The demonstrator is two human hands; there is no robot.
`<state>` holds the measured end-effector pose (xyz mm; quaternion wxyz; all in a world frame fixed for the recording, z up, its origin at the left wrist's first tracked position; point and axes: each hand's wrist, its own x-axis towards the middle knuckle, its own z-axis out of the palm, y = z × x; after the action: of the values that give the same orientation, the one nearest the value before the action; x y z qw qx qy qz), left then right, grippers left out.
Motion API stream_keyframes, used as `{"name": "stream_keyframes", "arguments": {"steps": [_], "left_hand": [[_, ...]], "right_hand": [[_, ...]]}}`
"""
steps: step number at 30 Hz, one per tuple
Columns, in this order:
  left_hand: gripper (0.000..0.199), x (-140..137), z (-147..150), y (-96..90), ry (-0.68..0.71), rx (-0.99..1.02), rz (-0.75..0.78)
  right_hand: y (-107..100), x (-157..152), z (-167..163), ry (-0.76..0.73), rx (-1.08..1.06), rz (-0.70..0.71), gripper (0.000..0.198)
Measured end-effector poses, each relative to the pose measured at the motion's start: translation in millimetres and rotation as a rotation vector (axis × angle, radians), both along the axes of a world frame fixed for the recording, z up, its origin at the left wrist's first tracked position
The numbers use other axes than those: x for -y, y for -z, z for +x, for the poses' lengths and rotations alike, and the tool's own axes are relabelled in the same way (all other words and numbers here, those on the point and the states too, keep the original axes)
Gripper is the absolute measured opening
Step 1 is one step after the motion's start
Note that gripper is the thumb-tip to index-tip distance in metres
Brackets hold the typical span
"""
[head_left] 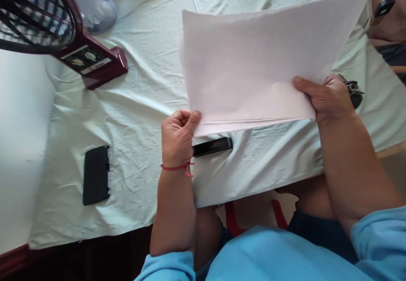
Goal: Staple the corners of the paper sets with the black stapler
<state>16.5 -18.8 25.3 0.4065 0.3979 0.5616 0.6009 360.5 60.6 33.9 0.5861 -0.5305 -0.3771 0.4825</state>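
Observation:
A few white sheets of paper (253,61) are held up above the cloth-covered table, their near edges slightly fanned. My left hand (179,135), with a red string on the wrist, pinches the near left corner between thumb and fingers. At the near right corner my right hand (331,97) grips the sheets, thumb on top and fingers hidden underneath. Just below the paper lies a black stapler-like object (213,146), its left end hidden by my left hand. Beside my right hand sits a dark bunch of keys (355,93), partly covered.
A pale green cloth (142,179) covers the table. On the left rests a black phone-shaped case (96,175). A dark red electric racket (101,63) stands at the upper left, near a translucent plastic container (98,8). A wall borders the left side.

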Motion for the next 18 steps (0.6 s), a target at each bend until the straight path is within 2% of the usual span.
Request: {"name": "stream_keyframes", "arguments": {"steps": [3, 10, 15, 18], "left_hand": [[0.071, 1, 0, -2.9, -0.036, -0.012, -0.018], [0.067, 2, 4, -11.8, 0.054, 0.017, -0.045], [0.075, 1, 2, -6.0, -0.008, 0.008, -0.023], [0.073, -1, 1, -2.3, -0.011, 0.031, -0.007]], "right_hand": [[-2, 2, -2, -0.008, -0.008, -0.008, 0.070], [3, -2, 0, 0.016, 0.003, 0.022, 0.067], [3, -1, -2, 0.011, -0.021, 0.017, 0.064], [3, -1, -3, 0.003, -0.019, 0.013, 0.064]]}}
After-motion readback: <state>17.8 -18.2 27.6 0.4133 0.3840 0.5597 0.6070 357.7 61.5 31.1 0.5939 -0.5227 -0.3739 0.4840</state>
